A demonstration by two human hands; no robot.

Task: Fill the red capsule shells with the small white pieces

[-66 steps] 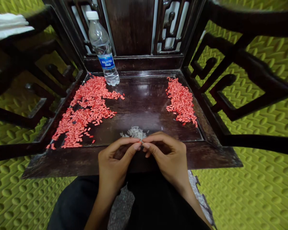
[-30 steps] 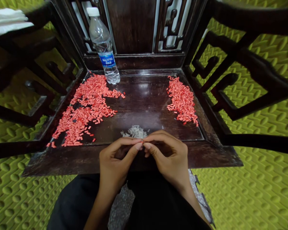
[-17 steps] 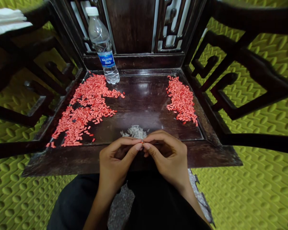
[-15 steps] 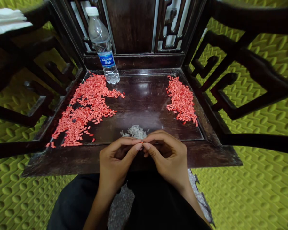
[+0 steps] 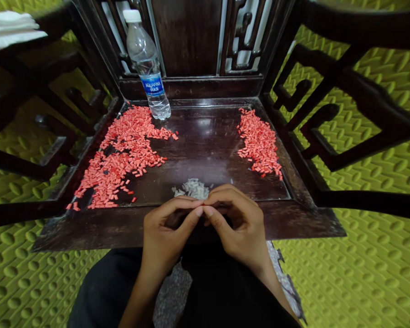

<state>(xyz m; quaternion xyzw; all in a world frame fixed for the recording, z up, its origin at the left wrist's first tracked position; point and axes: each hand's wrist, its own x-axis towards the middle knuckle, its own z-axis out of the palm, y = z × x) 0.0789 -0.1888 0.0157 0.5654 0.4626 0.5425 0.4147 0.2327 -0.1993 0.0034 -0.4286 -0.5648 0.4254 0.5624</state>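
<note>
Yellow-green textured floor matting [image 5: 362, 273] surrounds a dark wooden chair [image 5: 191, 41] with fretwork sides. Its seat [image 5: 201, 155] serves as the work surface and shows scuffing along the front edge. On the left lies the larger heap of red pieces [image 5: 126, 155], short and tube-like, spread toward the front. A clear water bottle [image 5: 148, 64], capped, stands upright at the heap's inner rear edge. If knocked, it could topple and scatter the pieces; the cap would limit any spill. On the right lies a smaller heap of red pieces [image 5: 258, 143], well apart from the first.

Left hand [image 5: 159, 239] and right hand [image 5: 248, 232] meet over the front edge, thumb and index finger of each drawn into a narrow pinch. Just beyond the fingertips sits a small pile of whitish chips [image 5: 193, 186]; a forward slip of the fingers would likely disturb it. Between the fingertips shows one small red piece [image 5: 203, 204], mostly hidden; its condition cannot be determined. Uneven pressure could shoot it out, possibly onto the floor.
</note>
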